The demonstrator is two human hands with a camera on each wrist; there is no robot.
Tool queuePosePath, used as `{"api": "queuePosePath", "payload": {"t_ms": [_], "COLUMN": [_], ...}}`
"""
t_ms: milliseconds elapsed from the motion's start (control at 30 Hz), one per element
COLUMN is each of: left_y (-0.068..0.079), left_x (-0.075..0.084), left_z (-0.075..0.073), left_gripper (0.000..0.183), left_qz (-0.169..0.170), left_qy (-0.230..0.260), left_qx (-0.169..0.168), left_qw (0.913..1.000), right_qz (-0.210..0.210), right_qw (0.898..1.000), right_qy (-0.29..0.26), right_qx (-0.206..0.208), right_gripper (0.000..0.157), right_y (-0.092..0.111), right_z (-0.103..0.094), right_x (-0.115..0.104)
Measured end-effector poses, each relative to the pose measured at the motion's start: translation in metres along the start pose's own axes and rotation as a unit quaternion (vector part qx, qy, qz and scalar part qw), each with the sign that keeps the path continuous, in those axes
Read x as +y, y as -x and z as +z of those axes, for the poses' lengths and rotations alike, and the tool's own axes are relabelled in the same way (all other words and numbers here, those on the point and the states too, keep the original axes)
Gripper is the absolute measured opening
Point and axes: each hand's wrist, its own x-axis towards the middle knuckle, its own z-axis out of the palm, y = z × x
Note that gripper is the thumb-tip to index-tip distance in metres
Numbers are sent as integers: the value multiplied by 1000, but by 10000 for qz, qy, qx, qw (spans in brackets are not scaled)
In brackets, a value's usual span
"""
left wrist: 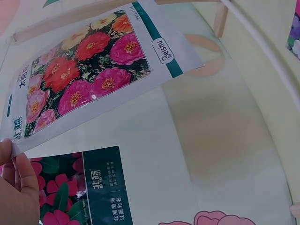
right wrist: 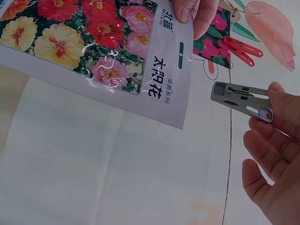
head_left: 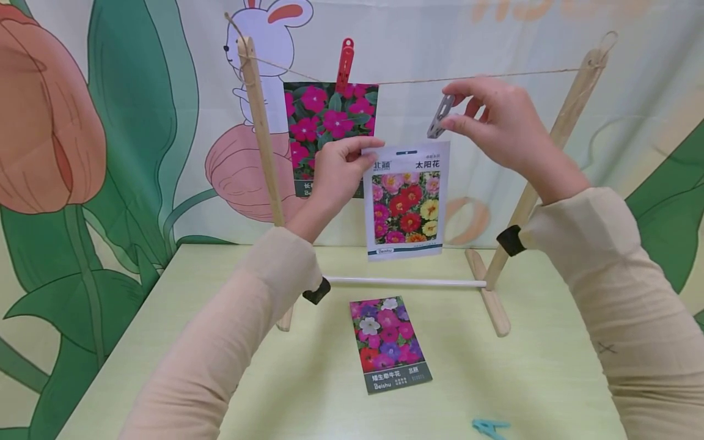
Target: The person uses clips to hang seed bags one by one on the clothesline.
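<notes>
at the middle of the head frame, a white seed packet (head_left: 407, 201) is held below the string (head_left: 495, 75), its left edge overlapping the dark hanging packet (head_left: 330, 113) and its bottom edge dipping past the far rim of the table (head_left: 181, 305), just above the white rod (head_left: 407, 282) in the picture. a strip of bare backdrop (head_left: 478, 177) shows from the packet's right edge to the slanting right post (head_left: 577, 98), and the string runs in plain sight between the red clothespin (head_left: 344, 65) at upper centre and the fingers at upper right. the left hand (head_left: 341, 168) pinches the packet's upper left corner between thumb and fingers; the right hand (head_left: 497, 122) grips a grey clothespin (head_left: 440, 116) between thumb and fingertips, just above the packet's upper right corner. the packet's printed top is up and its flowered front faces the head camera, long axis near vertical, top edge rising slightly rightward. the grey clothespin's long axis slants, its free end toward lower left; in the right wrist view it lies nearly level, that end pointing left, overlapping the string.
</notes>
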Motion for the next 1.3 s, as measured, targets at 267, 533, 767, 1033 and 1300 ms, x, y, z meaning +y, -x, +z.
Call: {"api": "queuePosePath", "payload": {"t_ms": [267,533,767,1033,1300], "left_y": [-1,-4,-5,-6,-8], "left_x": [4,6,10,11,12], "left_z": [2,0,0,-1,-1], "left_gripper": [21,21,21,21,21], "left_qz": [22,113,136,193,192], "left_qy": [-3,13,37,38,-1], "left_qx": [-13,23,13,35,78], "left_qw": [10000,9999,9999,9998,9998], "right_qz": [26,57,127,91,38], "right_qw": [10000,9999,9995,9987,9980], "right_qy": [6,-28,36,120,208], "right_qx": [49,146,271,493,598], "right_gripper": [36,35,36,35,35], "right_y": [-4,-8,-13,-17,-20], "right_z": [-2,-3,-3,-4,-4], "right_x": [3,2,4,3,2]}}
